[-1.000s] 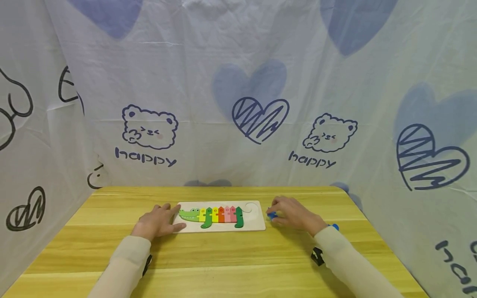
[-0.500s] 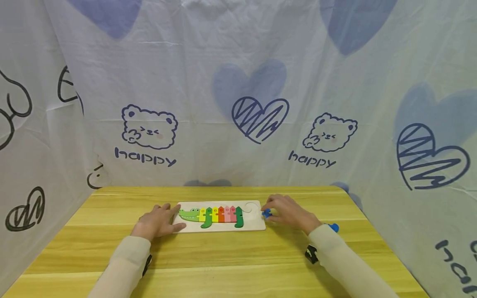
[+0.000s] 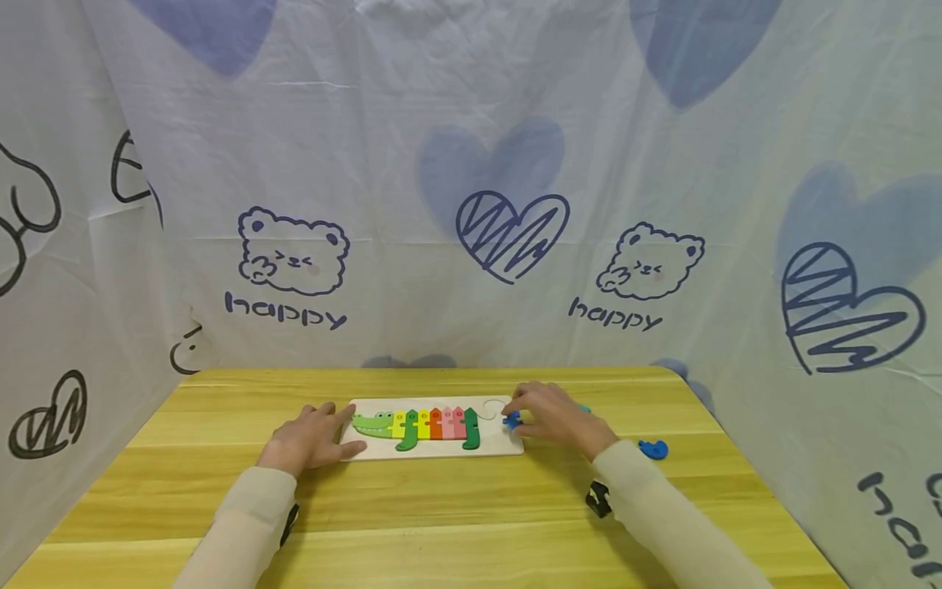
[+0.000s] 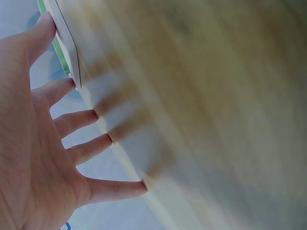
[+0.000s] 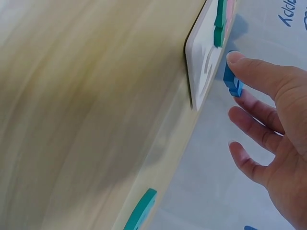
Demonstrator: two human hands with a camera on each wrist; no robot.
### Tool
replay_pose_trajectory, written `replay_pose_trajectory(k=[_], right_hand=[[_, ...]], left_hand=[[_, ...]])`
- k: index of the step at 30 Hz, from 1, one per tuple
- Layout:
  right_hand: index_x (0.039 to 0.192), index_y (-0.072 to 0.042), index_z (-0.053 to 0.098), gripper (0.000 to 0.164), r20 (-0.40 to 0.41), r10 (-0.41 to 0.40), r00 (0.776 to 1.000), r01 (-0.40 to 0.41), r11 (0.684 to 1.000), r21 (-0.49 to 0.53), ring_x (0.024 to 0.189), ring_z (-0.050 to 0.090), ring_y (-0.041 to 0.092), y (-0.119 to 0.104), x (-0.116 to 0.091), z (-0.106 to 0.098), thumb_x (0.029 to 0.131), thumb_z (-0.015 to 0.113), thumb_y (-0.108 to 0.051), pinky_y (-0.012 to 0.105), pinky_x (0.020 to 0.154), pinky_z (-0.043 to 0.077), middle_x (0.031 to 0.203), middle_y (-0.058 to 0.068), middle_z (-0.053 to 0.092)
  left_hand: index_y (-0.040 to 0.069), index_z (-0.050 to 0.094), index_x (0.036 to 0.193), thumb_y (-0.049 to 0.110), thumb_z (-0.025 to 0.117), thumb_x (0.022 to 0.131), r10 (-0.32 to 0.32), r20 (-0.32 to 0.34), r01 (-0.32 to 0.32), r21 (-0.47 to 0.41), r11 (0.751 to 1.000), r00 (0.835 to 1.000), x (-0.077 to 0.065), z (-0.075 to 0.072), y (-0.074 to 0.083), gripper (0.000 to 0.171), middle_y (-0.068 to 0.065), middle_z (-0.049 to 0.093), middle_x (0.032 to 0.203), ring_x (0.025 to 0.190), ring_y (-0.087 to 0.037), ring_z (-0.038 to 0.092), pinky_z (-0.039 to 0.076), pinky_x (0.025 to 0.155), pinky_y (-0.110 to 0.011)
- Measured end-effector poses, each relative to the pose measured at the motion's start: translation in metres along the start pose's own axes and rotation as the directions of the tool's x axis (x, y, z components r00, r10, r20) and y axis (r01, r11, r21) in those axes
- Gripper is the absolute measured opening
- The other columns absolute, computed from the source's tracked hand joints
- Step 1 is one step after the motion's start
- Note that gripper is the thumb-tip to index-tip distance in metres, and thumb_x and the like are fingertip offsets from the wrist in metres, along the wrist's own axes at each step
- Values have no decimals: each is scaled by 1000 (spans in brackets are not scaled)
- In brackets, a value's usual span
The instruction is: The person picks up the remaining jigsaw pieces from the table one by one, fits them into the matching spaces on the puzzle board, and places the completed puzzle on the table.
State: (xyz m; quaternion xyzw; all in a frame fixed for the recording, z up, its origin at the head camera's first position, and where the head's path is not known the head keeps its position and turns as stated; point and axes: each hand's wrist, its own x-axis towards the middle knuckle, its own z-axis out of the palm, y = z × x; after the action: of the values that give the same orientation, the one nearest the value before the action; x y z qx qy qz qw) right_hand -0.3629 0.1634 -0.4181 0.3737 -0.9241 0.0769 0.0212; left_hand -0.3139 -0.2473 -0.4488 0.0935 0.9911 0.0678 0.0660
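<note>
A crocodile puzzle board, pale with colored pieces set in it, lies at the table's middle. Its green head piece is at the left and a dark green leg piece is toward the right, beside a bare curved tail outline. My left hand rests at the board's left end, fingers spread; in the left wrist view, several fingertips touch the table. My right hand pinches a blue puzzle piece between thumb and index finger. The right wrist view has this piece raised above the board's right end.
Right of the board, a blue curved piece lies on the wooden table. A teal piece lies behind my right hand, mostly hidden in the head view. A printed white cloth hangs behind the table.
My right hand has moved left with the blue piece, from beside the board to over its right end. The other blue piece has come into fuller view. My left hand stays put.
</note>
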Motion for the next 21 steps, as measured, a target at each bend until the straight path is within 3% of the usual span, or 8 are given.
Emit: replay_pose_trajectory(k=[10,21], right_hand=[[120,-15,79,34,-12,-28,1000,28,1000,-3,97,65,18,-10,14,5,88,83,-28,35,83,52,112,3,73],[118,-14,79,32,-12,-22,1000,22,999,44,97,67,19,-14,28,15,88,83,-26,37,86,57,110,4,75]], left_hand=[[14,40,159,69,58,94,2,1,-2,1,1000,1000,0,-1,-1,87,-31,43,156,138,-57,44,49,96,-75],[13,40,159,68,58,94,2,3,-2,-1,1000,1000,0,1,0,87,-31,43,156,138,-58,43,48,96,-77]])
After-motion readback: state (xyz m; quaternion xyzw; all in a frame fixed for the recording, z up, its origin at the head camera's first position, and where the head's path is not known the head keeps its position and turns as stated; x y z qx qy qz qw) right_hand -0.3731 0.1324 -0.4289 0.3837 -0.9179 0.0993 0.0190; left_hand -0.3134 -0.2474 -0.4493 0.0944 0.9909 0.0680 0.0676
